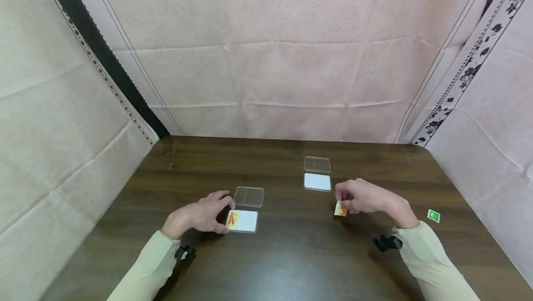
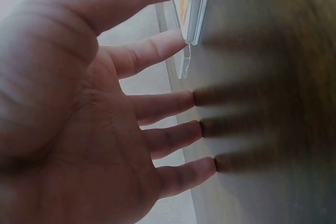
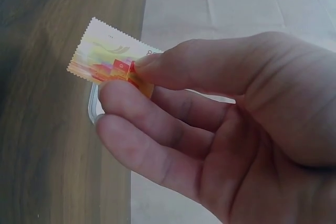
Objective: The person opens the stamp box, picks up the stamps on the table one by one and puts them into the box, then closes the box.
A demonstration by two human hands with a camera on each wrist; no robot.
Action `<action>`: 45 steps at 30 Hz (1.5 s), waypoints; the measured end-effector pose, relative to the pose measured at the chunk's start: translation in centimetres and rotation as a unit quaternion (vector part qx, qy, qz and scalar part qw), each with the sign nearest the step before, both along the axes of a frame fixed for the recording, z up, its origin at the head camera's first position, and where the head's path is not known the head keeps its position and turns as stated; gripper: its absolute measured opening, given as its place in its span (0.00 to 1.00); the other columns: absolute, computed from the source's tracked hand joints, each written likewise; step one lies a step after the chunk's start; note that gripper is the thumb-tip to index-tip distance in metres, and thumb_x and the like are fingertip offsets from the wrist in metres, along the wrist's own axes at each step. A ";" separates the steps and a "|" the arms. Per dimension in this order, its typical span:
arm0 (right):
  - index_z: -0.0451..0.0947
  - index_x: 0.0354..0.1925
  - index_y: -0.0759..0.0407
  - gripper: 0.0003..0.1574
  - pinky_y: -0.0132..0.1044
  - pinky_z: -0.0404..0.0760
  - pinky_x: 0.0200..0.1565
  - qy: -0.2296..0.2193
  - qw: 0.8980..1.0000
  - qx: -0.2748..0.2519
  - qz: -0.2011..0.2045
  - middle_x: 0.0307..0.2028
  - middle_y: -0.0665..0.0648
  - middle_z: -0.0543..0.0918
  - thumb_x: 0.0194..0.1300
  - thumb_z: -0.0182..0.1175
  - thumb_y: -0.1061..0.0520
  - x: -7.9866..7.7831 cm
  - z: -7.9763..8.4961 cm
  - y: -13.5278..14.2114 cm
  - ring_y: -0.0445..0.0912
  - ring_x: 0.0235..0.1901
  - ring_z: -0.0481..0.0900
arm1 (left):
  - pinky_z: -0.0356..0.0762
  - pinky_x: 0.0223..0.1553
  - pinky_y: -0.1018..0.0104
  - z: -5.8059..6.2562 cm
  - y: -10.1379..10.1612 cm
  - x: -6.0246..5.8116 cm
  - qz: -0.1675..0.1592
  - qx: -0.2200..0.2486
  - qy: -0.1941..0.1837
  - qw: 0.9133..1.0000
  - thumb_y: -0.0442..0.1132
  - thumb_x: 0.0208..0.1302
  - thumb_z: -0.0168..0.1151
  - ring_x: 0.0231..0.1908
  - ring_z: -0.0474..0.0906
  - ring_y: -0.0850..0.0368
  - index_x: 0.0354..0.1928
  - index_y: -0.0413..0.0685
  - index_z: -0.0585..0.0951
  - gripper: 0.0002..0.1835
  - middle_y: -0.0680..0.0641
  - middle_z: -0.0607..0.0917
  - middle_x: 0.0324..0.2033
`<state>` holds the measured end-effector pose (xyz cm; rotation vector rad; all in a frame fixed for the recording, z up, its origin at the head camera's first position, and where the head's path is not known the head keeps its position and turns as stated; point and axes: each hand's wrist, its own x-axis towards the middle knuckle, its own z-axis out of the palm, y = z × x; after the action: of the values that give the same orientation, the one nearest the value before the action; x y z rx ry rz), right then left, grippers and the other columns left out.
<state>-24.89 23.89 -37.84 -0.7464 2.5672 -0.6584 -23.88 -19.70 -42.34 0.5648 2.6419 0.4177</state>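
Note:
My right hand [image 1: 366, 195] pinches a yellow and orange postage stamp [image 3: 100, 59] between thumb and fingers. The stamp's serrated edge sticks out past the fingertips, and part of its face is covered by the thumb. My left hand [image 1: 201, 214] holds a small clear plastic case [image 1: 245, 232], thumb and index finger at opposite edges of its left end. Inside that case lies a white layer with an orange and yellow stamp [image 1: 232, 220] at the left. The other three left fingers [image 2: 170, 137] extend toward the table.
The left case's transparent lid [image 1: 249, 196] lies behind it. Farther back, a second case [image 1: 318, 181] with a white inside has its clear lid [image 1: 317, 164] behind it. A green stamp [image 1: 433, 216] lies at the right of the brown table [image 1: 291, 264]. Pale cloth [image 1: 291, 74] hangs around.

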 end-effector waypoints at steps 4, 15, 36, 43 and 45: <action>0.74 0.33 0.55 0.09 0.32 0.73 0.25 0.008 1.000 -0.003 0.003 0.24 0.50 0.77 0.66 0.55 0.68 -0.2 0.1 -0.4 0.40 0.22 0.73 | 0.59 0.64 0.31 0.1 0.1 0.0 -0.001 0.001 0.000 1.000 0.50 0.53 0.74 0.71 0.56 0.38 0.53 0.62 0.71 0.28 0.41 0.57 0.74; 0.74 0.36 0.55 0.06 0.31 0.72 0.26 0.009 1.000 -0.019 0.002 0.26 0.51 0.79 0.67 0.56 0.66 -0.8 -0.1 -2.0 0.40 0.23 0.73 | 0.58 0.65 0.31 0.1 0.1 0.0 -0.002 -0.003 0.000 1.000 0.49 0.53 0.74 0.72 0.55 0.38 0.53 0.62 0.71 0.27 0.41 0.57 0.75; 0.75 0.38 0.57 0.03 0.33 0.77 0.28 0.027 0.999 -0.034 0.013 0.28 0.53 0.81 0.67 0.59 0.64 -1.7 -0.1 -4.6 0.41 0.24 0.75 | 0.61 0.63 0.31 0.6 0.0 -0.2 -0.008 -0.001 0.004 1.000 0.49 0.54 0.74 0.70 0.57 0.37 0.54 0.62 0.70 0.28 0.40 0.58 0.74; 0.75 0.38 0.60 0.00 0.33 0.78 0.28 0.010 0.999 -0.043 0.014 0.29 0.54 0.81 0.68 0.58 0.63 -1.9 -0.3 -5.4 0.41 0.24 0.75 | 0.61 0.63 0.30 0.4 0.1 -0.1 -0.006 -0.002 -0.002 1.000 0.49 0.54 0.74 0.70 0.57 0.37 0.55 0.61 0.71 0.28 0.40 0.57 0.74; 0.74 0.37 0.60 0.01 0.32 0.78 0.28 0.011 0.999 -0.044 0.017 0.29 0.53 0.81 0.68 0.58 0.63 -1.8 -0.4 -5.6 0.41 0.24 0.75 | 0.61 0.63 0.30 0.4 0.1 -0.1 -0.006 -0.004 -0.001 1.000 0.49 0.54 0.74 0.70 0.57 0.37 0.55 0.61 0.71 0.28 0.40 0.58 0.74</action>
<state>-26.72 18.31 -38.19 -0.8274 2.5544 -0.7597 -23.96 -19.56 -41.98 0.5776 2.6361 0.4039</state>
